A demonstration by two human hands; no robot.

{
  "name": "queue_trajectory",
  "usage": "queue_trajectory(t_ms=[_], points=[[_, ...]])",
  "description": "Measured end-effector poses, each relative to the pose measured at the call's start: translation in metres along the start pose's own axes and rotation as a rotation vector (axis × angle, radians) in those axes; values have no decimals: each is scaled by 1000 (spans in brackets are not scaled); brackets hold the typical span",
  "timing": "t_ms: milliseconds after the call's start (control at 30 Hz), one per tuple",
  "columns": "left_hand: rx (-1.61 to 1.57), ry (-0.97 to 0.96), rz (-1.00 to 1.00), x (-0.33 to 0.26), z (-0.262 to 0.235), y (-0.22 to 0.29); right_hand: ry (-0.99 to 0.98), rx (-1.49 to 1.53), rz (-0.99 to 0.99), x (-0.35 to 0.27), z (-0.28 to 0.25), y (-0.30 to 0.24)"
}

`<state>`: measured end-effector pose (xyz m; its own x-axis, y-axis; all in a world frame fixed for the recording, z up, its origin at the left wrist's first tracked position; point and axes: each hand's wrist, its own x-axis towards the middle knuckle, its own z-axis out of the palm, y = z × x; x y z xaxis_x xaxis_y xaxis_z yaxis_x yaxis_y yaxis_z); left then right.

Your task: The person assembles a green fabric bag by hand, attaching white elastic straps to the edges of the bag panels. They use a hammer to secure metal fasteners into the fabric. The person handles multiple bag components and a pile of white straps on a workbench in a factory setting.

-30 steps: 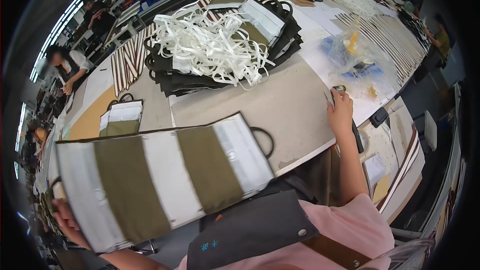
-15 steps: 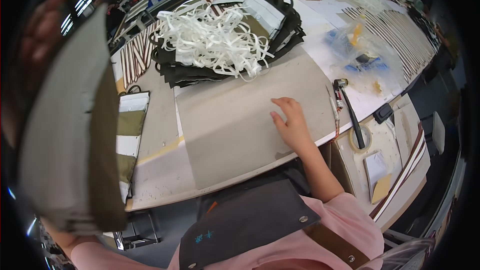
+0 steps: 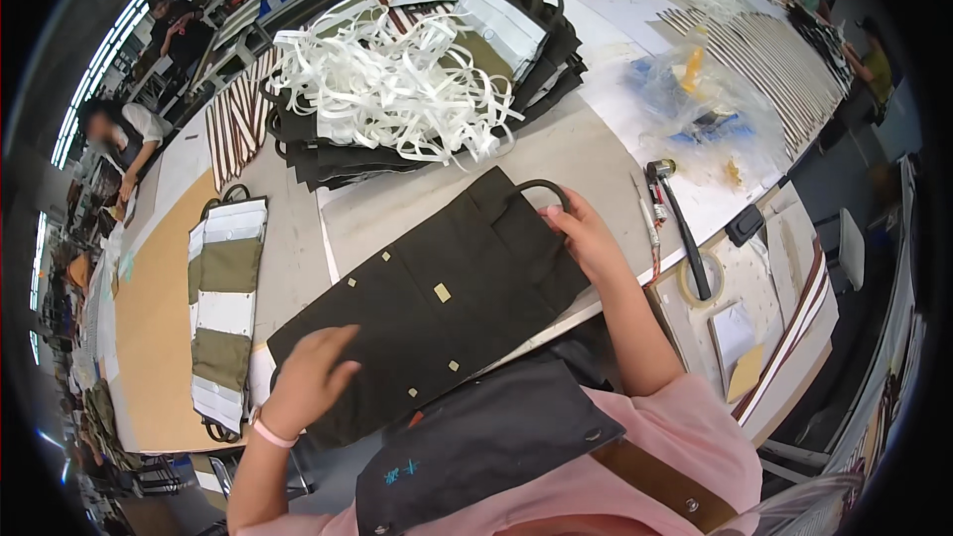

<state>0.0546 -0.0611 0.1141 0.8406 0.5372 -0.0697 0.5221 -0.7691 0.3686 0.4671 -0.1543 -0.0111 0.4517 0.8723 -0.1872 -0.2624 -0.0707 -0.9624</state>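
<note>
A flat, near-black fabric bag (image 3: 467, 258) lies slantwise over the near edge of the table. Small pale yellow patches dot its upper face. At its far right end a dark loop handle (image 3: 541, 185) sticks out. My right hand (image 3: 586, 236) pinches that handle between thumb and fingers. Flat on the bag's left part rests my left hand (image 3: 316, 377), fingers stretched out and holding nothing. To the left of the bag is a stack of folded olive and white pieces (image 3: 226, 308) with dark loop handles.
White ribbon strips (image 3: 397, 89) heap on more dark bags at the far side. A hammer (image 3: 685, 228), a clear plastic bag (image 3: 710, 99) and striped strips (image 3: 745, 69) lie to the right. A tape roll (image 3: 701, 280) sits on the lower side surface. Other people work at far left.
The panel raised in my left hand at the far left is gone from there; a dark bag now lies before me. My left hand has come down onto it, and my right hand has gripped its handle.
</note>
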Motion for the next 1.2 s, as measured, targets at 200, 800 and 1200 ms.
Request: queue_trajectory(t_ms=[200, 800, 1200], points=[[387, 226, -554, -131, 71, -132, 144, -616, -227, 45, -15, 14], [352, 332, -496, -83, 70, -156, 332, -1246, -237, -8, -55, 1], [483, 170, -648, -65, 48, -145, 385, -1927, -241, 6, -24, -14]])
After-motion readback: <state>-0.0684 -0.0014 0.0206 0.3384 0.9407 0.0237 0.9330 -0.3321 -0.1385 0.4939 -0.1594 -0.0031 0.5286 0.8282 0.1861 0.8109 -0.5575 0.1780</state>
